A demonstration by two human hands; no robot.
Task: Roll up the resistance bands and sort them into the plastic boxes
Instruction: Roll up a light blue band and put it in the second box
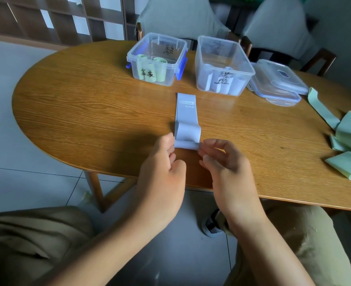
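Rolling has barely begun: both hands, left hand (166, 153) and right hand (220, 155), pinch the near end of a flat pale-blue rubber resistance band (187, 114) lying mid-bench. Rolled bands fill the clear plastic left box (156, 58) and right box (222, 65); loose green bands (348, 141) wait far right.

Oval wooden table (92, 112) on grey tiled floor (15, 120), cushioned chairs (176, 15) behind.

Person seen from head cam. Left hand (162, 159) & right hand (222, 159): bare, no rings, watch or gloves; forearms bare, no sleeves in view. Legs: loose khaki trousers (26, 240), creased fabric. One shoe (211, 225): grey w/ dark stripes, partly hidden.
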